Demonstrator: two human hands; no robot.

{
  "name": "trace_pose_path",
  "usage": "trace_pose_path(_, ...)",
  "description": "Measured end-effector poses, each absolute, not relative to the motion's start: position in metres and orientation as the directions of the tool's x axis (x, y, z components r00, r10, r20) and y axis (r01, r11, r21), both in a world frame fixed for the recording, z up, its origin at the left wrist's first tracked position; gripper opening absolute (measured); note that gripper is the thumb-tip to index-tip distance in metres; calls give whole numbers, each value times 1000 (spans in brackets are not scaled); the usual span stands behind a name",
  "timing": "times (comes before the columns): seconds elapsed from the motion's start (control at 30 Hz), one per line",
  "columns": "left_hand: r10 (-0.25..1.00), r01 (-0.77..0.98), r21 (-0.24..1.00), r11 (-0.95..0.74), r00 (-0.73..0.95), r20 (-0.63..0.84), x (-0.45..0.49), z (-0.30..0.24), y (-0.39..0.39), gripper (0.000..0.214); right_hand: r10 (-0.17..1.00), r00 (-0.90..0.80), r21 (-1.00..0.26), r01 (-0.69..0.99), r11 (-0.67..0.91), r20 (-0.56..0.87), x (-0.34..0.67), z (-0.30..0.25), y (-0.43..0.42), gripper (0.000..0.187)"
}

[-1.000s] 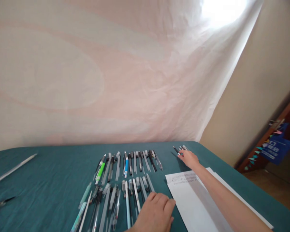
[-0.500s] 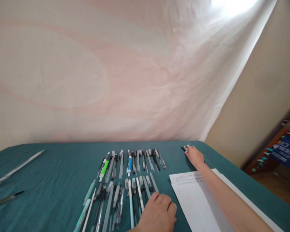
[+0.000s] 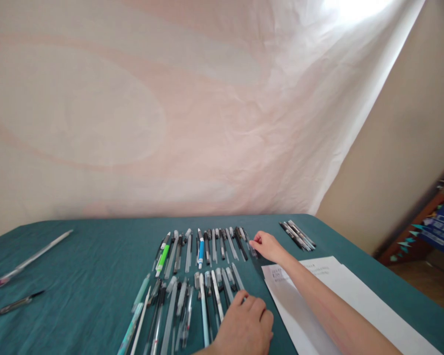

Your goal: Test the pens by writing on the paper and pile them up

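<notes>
My right hand (image 3: 268, 247) pinches at a clear-barrelled pen (image 3: 247, 236), the rightmost of the far row. That pen still lies on the cloth, its lower part partly covered by my fingers. Closer to me, my left hand (image 3: 245, 323) rests on the cloth with curled fingers, at the right end of the near row. Beneath its knuckles the fingertips are hidden, and so is anything in them. A grey pen (image 3: 238, 276) reaches up just beyond it. The far row includes a green pen (image 3: 162, 260) and a blue-and-white pen (image 3: 201, 251).
A bundle of black and clear pens (image 3: 298, 235) lies at the far right. White paper sheets (image 3: 355, 296) with handwriting lie under my right forearm. At the left are a long clear pen-like stick (image 3: 33, 260) and a dark pen (image 3: 20, 302). A pale curtain (image 3: 207, 123) hangs behind the table.
My right hand has moved left from the far-right pen bundle to the end of the far row, leaving the bundle lying there. My left hand has hardly moved.
</notes>
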State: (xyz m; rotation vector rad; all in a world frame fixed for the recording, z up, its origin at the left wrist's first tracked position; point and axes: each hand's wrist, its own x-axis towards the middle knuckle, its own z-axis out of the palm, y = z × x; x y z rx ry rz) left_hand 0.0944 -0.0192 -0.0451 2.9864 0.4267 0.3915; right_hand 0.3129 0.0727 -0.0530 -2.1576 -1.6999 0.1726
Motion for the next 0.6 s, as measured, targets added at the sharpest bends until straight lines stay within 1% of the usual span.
trace_pose_path(0.17,291,262,148,-954,926,239,95,-46,-19,20,951,291,-360,903,-235,109,304,-53,70,26)
trace_pose_path(0.3,314,265,228,-937,924,219,93,-42,-18,19,944,320,-334,901,-277,82,302,-51,68,29)
trace_pose_path(0.37,338,264,311,-913,916,214,91,-37,-19,21,940,334,-325,898,-295,70,302,-51,67,31)
trace_pose_path(0.43,384,267,430,-862,899,212,88,-31,-20,24,936,347,-323,894,-311,59,302,-51,66,30)
trace_pose_path(0.5,463,282,567,-774,863,203,85,-22,-19,25,931,362,-332,885,-326,51,302,-52,65,29)
trace_pose_path(0.6,577,280,757,-590,803,153,82,-9,-10,24,924,380,-369,866,-338,43,304,-52,64,26)
